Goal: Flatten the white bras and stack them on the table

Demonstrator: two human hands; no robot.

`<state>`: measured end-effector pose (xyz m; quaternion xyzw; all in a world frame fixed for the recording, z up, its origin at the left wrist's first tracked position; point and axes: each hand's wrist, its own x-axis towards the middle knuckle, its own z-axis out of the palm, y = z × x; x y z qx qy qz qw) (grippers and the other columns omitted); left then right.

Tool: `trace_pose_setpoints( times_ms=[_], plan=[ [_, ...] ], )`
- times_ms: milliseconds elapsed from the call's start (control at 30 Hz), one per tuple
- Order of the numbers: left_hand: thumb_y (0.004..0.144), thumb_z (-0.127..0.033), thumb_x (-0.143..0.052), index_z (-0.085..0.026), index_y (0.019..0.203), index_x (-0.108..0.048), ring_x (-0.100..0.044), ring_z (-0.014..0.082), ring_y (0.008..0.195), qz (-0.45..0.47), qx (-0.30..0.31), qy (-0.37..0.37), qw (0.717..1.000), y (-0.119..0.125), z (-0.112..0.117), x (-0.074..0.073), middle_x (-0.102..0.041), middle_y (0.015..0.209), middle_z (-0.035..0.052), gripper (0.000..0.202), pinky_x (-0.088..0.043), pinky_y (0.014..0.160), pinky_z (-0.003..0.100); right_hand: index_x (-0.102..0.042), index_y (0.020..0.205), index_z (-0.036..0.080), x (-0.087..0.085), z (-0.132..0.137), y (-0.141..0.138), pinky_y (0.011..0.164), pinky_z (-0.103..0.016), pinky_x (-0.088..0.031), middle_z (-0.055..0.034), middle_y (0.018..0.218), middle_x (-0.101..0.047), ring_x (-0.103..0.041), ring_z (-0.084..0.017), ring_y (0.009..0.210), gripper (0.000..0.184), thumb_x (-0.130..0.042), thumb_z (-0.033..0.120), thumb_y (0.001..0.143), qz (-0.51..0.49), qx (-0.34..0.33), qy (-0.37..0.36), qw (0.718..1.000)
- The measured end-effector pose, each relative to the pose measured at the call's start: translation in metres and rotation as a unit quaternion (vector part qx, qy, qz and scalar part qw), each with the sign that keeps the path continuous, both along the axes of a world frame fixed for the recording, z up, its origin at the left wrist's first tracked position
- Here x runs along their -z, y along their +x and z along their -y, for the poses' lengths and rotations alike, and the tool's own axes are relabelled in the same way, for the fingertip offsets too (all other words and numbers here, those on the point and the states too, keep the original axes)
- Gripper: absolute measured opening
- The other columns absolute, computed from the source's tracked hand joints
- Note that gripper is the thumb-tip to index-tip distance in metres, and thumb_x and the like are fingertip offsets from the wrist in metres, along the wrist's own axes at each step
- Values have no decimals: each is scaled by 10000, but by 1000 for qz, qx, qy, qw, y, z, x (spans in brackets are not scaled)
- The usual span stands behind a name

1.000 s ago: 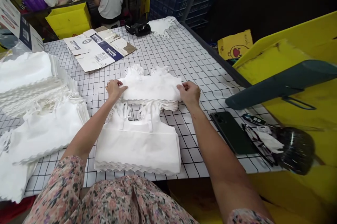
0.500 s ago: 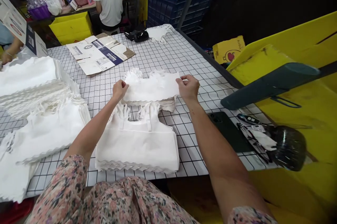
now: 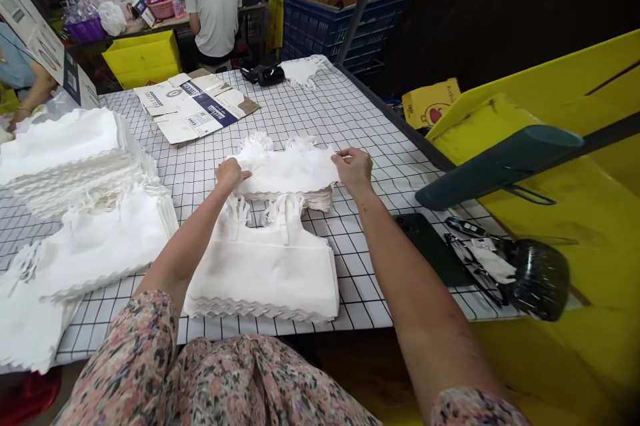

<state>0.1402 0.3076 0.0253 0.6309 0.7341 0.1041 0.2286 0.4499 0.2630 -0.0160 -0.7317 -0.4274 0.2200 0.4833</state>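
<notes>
I have the person's left hand on the left end of the far stack of white scallop-hemmed fabric pieces, fingers pressed together; whether it pinches, I cannot tell. The right hand pinches the top layer at the stack's right edge between thumb and fingers. That stack lies mid-table on a white grid-patterned tablecloth, just beyond a near stack. A left stack and a nearer left stack lie well left. A dark smartphone and eyeglasses lie right of the stacks. A flattened cardboard carton lies toward the far left. A co-worker stands beyond the table, back turned.
</notes>
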Motion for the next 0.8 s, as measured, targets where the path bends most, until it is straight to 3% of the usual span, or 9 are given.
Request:
trace_pose_setpoints(
  times_ms=[100,233,367,467,567,700,800],
  plan=[
    [860,-243,-859,-208,1004,-715,-729,297,1200,41,-1,4,999,1,0,1,-806,1178,115,206,-536,1010,388,-608,776,237,2,0,1,671,-386,-519,11,619,-612,-565,-210,626,122,-724,263,805,-7,4,2,1000],
    [852,-184,-829,-209,1210,-691,-731,284,1154,102,-33,35,994,4,1,-2,-759,1281,125,384,-562,925,375,-599,771,227,4,-4,-2,691,-380,-525,32,620,-581,-538,-188,617,138,-731,226,812,-23,12,9,1000],
    [958,-165,-710,-224,1331,-691,-747,224,1048,160,-47,66,984,3,-11,-19,-742,1224,90,379,-592,874,331,-572,801,225,-4,-15,-6,608,-345,-514,33,658,-573,-542,-172,604,137,-704,213,837,-61,24,19,998],
    [940,-127,-709,-197,1190,-754,-741,200,894,262,-49,95,959,-8,-27,-38,-737,1025,69,264,-627,826,343,-560,824,229,-17,-20,-4,523,-310,-498,30,692,-579,-557,-164,600,169,-728,230,842,-122,27,46,991],
    [861,-86,-767,-163,988,-771,-737,198,823,394,-31,143,907,-30,-31,-50,-694,812,44,149,-650,768,347,-600,899,228,-26,-8,3,500,-319,-535,22,737,-611,-584,-164,623,246,-826,241,803,-224,-13,112,968],
    [801,-90,-821,-147,940,-789,-784,217,918,449,-10,165,878,-65,3,-38,-715,808,40,153,-668,782,336,-678,1111,217,-22,40,1,519,-337,-558,41,709,-598,-565,-151,594,386,-897,285,800,-259,-93,149,950],
    [776,-117,-850,-141,974,-804,-805,234,951,458,-20,137,878,-81,48,-20,-745,840,35,205,-693,793,364,-721,1091,210,-16,78,-16,521,-306,-525,27,703,-642,-563,-139,590,394,-934,300,772,-261,-105,113,953]
  ],
)
